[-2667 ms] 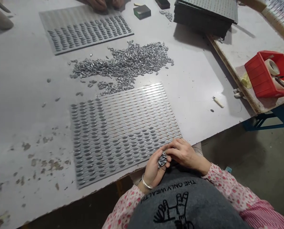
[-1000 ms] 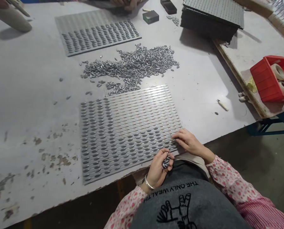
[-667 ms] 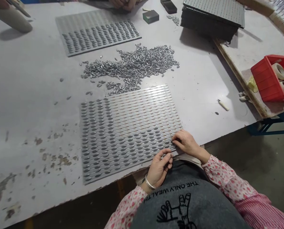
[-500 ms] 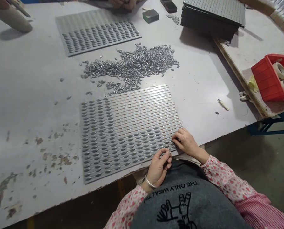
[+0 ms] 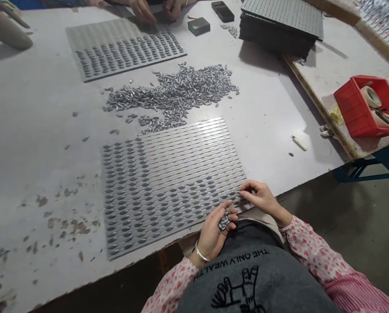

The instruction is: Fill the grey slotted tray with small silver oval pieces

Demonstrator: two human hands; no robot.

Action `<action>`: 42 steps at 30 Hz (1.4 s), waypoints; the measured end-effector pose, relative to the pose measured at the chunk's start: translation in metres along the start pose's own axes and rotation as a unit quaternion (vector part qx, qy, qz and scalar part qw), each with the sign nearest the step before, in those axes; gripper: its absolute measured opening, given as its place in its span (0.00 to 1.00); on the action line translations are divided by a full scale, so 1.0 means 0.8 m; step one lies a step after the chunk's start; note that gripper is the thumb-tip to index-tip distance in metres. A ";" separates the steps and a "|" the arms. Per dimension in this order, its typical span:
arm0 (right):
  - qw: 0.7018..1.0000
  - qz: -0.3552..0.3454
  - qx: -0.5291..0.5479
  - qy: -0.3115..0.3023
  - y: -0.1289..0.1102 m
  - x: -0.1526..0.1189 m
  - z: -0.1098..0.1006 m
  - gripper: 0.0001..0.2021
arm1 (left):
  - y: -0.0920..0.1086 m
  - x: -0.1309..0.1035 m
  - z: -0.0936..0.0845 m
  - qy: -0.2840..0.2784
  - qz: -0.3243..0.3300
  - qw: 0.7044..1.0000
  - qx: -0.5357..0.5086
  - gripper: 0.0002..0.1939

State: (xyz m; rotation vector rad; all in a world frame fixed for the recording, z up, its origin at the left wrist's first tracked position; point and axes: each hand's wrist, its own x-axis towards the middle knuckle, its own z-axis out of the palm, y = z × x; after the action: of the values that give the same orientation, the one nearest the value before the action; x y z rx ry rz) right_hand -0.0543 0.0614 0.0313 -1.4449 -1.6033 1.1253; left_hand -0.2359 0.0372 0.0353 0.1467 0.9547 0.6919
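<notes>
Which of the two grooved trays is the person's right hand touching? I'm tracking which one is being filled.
The near tray, at the table edge: the right hand touches its near right corner. The far tray lies beyond the loose pile.

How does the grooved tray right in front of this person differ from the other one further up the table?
The near tray lies at the table's front edge, the far tray across the loose pile of pellets. The near tray's pellets fill its left and lower rows; the far tray's fill its nearer half. The right hand touches the near tray; another person's hands work at the far one. Both are grey and ridged.
</notes>
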 end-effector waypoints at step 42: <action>0.990 -0.009 -0.139 0.024 0.045 0.008 -0.029 0.02 | 0.002 -0.002 0.002 -0.021 -0.022 0.999 0.039 0.05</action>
State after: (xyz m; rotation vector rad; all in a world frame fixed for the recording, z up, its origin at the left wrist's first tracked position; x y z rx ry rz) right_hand -0.0201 0.0712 0.0065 -1.6167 -1.7890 0.8732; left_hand -0.2360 0.0377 0.0376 0.2080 0.9435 0.6094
